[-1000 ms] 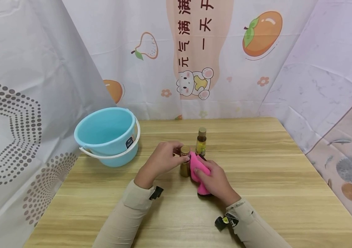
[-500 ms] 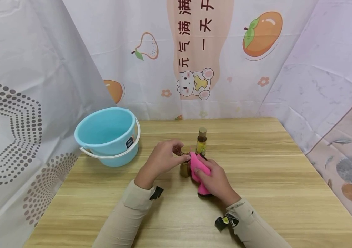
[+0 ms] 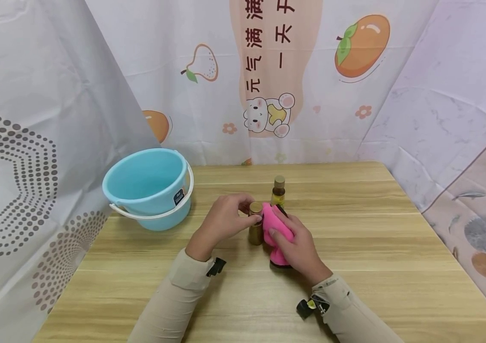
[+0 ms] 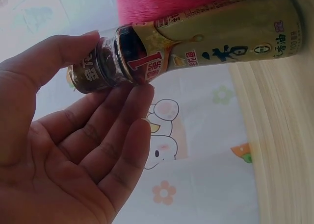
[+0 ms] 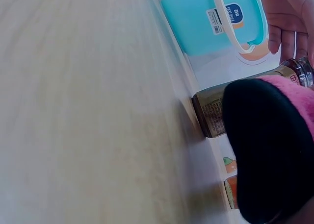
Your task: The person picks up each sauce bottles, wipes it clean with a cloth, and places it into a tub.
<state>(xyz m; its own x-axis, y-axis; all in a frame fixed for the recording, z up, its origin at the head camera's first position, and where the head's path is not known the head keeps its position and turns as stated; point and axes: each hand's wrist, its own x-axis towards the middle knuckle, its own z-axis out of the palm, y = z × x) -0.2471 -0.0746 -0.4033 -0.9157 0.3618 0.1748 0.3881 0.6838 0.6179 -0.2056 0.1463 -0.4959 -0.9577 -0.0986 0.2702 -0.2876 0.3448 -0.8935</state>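
My left hand (image 3: 223,221) pinches a small sesame oil bottle (image 3: 256,236) at its cap and neck, between thumb and fingertips. The bottle stands upright on the table, and its gold label (image 4: 211,47) shows in the left wrist view. In my right hand (image 3: 300,247) is a pink plush cloth (image 3: 278,228) with a black side, bunched up and held against the bottle's right side. From the right wrist, the cloth's black side (image 5: 265,145) covers part of the bottle. Most of the right hand's fingers are hidden behind the cloth.
Just behind the cloth stands a second small bottle (image 3: 279,196) with a yellow label and gold cap, its lower part covered. A light blue bucket (image 3: 157,223) with a white handle is at the left rear of the wooden table (image 3: 354,228). Printed curtains hang behind.
The right hand has moved the pink cloth slightly upward along the bottle, and it now covers more of the rear bottle's label. My left hand and its bottle stay in place.
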